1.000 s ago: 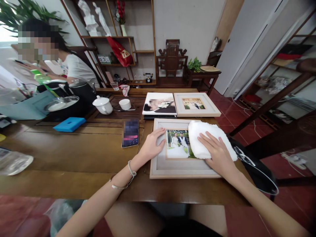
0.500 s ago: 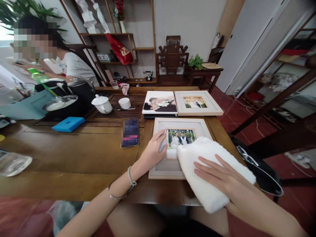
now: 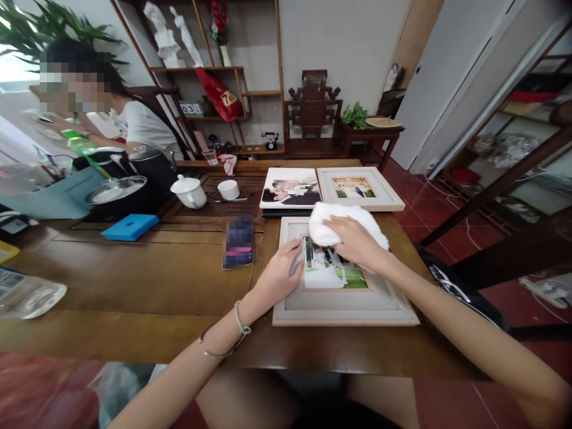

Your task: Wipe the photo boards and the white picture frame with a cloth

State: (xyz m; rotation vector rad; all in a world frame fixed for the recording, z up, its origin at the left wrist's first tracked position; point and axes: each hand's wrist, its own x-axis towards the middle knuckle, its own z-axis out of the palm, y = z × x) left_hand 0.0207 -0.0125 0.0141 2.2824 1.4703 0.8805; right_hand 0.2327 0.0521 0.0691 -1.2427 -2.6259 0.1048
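A pale wooden picture frame (image 3: 344, 307) with a wedding photo lies flat on the wooden table (image 3: 134, 280) in front of me. My left hand (image 3: 279, 273) rests on the frame's left border with the fingers spread flat. My right hand (image 3: 355, 241) presses a folded white towel (image 3: 333, 221) onto the frame's upper part, its fingers curled over the cloth. The towel hides the top of the photo.
Behind the frame lie a frameless photo print (image 3: 290, 189) and a second framed picture (image 3: 357, 189). A phone (image 3: 238, 242) lies left of the frame. A teapot (image 3: 190, 192), a cup (image 3: 229, 189) and a blue box (image 3: 129, 227) stand further left. Another person (image 3: 111, 113) sits at the far left.
My right hand has swept the towel from the frame's lower right corner up to its top edge. The left hand has stayed on the left border.
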